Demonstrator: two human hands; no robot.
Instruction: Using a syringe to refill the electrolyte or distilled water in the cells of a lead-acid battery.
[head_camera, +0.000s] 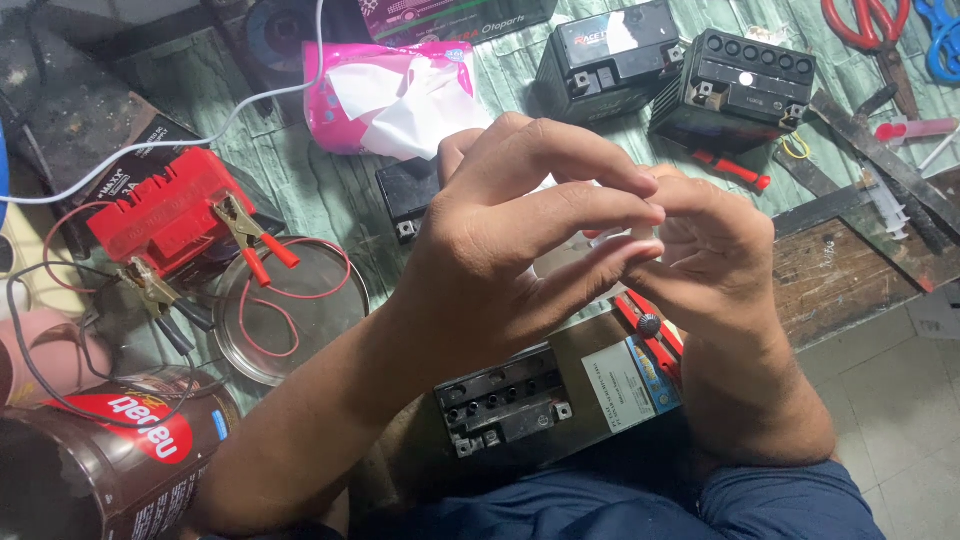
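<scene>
My left hand (510, 240) and my right hand (705, 255) are raised together over the bench, fingertips meeting around something small and pale that the fingers mostly hide. Below them a black battery (510, 405) lies near my lap, with a label on its side. A red-handled cutter (650, 335) rests on it just under my right hand. Another small black battery (405, 195) sits behind my left hand, partly hidden.
Two more black batteries (610, 60) (735, 90) stand at the back. A pink tissue pack (385, 95), a red charger box (160, 210) with crocodile clips, a glass dish (290, 310), a brown tin (100, 460), red scissors (865, 25) and a red screwdriver (735, 170) lie around.
</scene>
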